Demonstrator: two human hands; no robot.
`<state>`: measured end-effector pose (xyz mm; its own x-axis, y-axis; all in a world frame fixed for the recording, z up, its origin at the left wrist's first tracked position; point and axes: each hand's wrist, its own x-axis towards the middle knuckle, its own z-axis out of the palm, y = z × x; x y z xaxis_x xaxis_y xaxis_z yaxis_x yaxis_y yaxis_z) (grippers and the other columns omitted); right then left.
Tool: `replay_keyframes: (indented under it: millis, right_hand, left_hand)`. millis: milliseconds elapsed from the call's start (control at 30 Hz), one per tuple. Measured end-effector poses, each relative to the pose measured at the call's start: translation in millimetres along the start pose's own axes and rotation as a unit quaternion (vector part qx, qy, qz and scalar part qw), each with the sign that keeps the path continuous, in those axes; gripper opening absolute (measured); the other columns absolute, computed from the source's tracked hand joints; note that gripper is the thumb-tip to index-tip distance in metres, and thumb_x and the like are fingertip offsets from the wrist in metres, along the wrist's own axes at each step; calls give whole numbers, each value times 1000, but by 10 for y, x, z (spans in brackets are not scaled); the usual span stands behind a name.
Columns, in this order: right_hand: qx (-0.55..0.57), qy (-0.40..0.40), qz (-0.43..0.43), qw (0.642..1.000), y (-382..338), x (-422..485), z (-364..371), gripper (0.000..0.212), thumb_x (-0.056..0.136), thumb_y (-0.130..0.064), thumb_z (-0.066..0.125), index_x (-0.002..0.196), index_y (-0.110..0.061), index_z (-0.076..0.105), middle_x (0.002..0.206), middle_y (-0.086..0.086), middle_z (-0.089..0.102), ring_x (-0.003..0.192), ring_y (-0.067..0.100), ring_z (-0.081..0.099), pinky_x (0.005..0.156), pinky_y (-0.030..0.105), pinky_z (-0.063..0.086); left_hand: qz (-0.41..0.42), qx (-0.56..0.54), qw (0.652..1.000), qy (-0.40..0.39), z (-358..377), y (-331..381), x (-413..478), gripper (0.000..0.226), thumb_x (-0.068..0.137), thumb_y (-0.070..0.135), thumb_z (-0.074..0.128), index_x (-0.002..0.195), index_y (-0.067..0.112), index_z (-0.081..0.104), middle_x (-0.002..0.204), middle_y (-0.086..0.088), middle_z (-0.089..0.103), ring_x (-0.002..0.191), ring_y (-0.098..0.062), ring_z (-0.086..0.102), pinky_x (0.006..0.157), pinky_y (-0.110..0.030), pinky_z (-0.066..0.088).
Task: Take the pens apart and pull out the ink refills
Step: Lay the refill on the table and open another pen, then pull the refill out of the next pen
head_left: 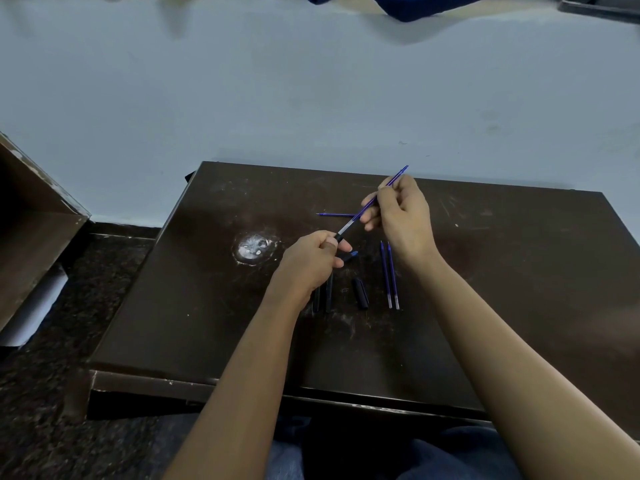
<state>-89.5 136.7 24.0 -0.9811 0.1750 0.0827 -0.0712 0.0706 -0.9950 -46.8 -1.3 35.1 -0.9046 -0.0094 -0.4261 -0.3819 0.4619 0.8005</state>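
Brown and scuffed, the table (pixel 502 271) carries loose pen parts near its middle. The left hand (pixel 311 259) has its grip curled round the black end of a pen barrel (pixel 340 236), thumb and fingers closed on it. From that barrel a blue refill (pixel 396 177) runs up toward one o'clock. The right hand (pixel 398 216) pinches it between thumb and fingertips, and the refill's tip sticks out past the knuckles. The pale stretch just above the black end may be the refill's clear tail or a see-through part of the barrel; the view does not settle it.

At six o'clock of the right hand, two more refills (pixel 385 275) lie side by side on the table, tips toward twelve o'clock. A single refill (pixel 334 214) lies crosswise at nine o'clock of the right hand, one end hidden behind its fingers. A black cap (pixel 360 293) lies between the left wrist and the pair of refills. Two black barrels (pixel 328 292) lie at six o'clock of the left hand, partly under the wrist. A small blue piece (pixel 353 253) sits at three o'clock of that hand, and a whitish worn patch (pixel 254 249) marks the table at its nine o'clock.
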Motion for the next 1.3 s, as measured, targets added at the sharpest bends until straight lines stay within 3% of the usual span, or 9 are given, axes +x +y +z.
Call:
replay_keyframes:
  millis: [167, 433, 533, 733, 833, 900, 967, 1067, 1300]
  right_hand:
    - [33, -47, 8, 998, -52, -38, 40, 11, 95, -3, 39, 88, -9, 46, 77, 9, 66, 56, 18, 58, 52, 25, 48]
    - [52, -23, -23, 998, -71, -34, 32, 11, 94, 0, 38, 94, -6, 47, 78, 10, 66, 55, 17, 57, 52, 25, 48]
    - [43, -59, -8, 997, -61, -52, 57, 10, 95, 0, 39, 94, -5, 48, 76, 10, 66, 55, 18, 57, 52, 25, 49]
    - [-20, -206, 21, 978, 18, -89, 106, 15, 89, 4, 49, 85, -4, 62, 79, 13, 64, 65, 18, 61, 62, 24, 52]
    - [-159, -189, -2, 969, 169, -54, 85, 17, 89, -3, 54, 93, -8, 70, 87, 3, 69, 73, 8, 60, 72, 19, 48]
    - [-316, -159, -42, 934, 343, -22, 30, 22, 89, -3, 53, 98, -11, 71, 96, 3, 70, 83, 12, 61, 79, 22, 47]
    - [-451, -182, -56, 872, 510, -7, -34, 31, 87, -3, 50, 109, -13, 68, 109, 8, 67, 102, 24, 57, 90, 36, 47]
    - [-541, -225, -50, 809, 633, -10, -76, 38, 89, -10, 52, 124, -20, 62, 123, 7, 60, 113, 29, 46, 97, 41, 42]
    - [-570, -213, -71, 790, 684, 4, -53, 21, 90, -17, 56, 108, -14, 65, 111, 8, 62, 107, 29, 47, 89, 37, 43]
  left_hand:
    - [1, -3, 1000, 18, -26, -37, 23, 30, 101, 30, 34, 94, 27, 63, 94, 1, 65, 74, -7, 48, 60, -26, 34]
    - [6, -11, 999, 42, -23, -47, 47, 31, 102, 28, 34, 88, 28, 62, 92, 2, 64, 69, -5, 46, 57, -25, 33]
    - [14, -18, 999, 46, -24, -55, 49, 31, 101, 28, 34, 87, 28, 62, 90, 2, 64, 67, -4, 46, 56, -25, 32]
    - [29, -35, 998, 47, -28, -45, 49, 30, 100, 28, 36, 84, 30, 60, 81, 8, 64, 70, -3, 52, 58, -26, 35]
    - [42, -33, 997, 59, -37, -65, 54, 33, 100, 26, 35, 78, 30, 60, 79, 6, 63, 69, -6, 51, 56, -26, 34]
    - [46, -38, 996, 63, -37, -64, 48, 33, 101, 26, 35, 83, 28, 62, 79, 5, 63, 69, -6, 50, 58, -26, 36]
    - [43, -40, 996, 64, -38, -54, 36, 31, 101, 25, 35, 89, 25, 64, 80, 5, 62, 68, -4, 50, 58, -25, 36]
    - [40, -31, 997, 62, -41, -42, 28, 31, 101, 25, 35, 92, 24, 64, 84, 4, 63, 68, -3, 49, 58, -23, 35]
    - [44, -23, 997, 59, -52, -50, 17, 30, 101, 23, 36, 92, 25, 65, 84, 4, 64, 68, -5, 50, 59, -21, 38]
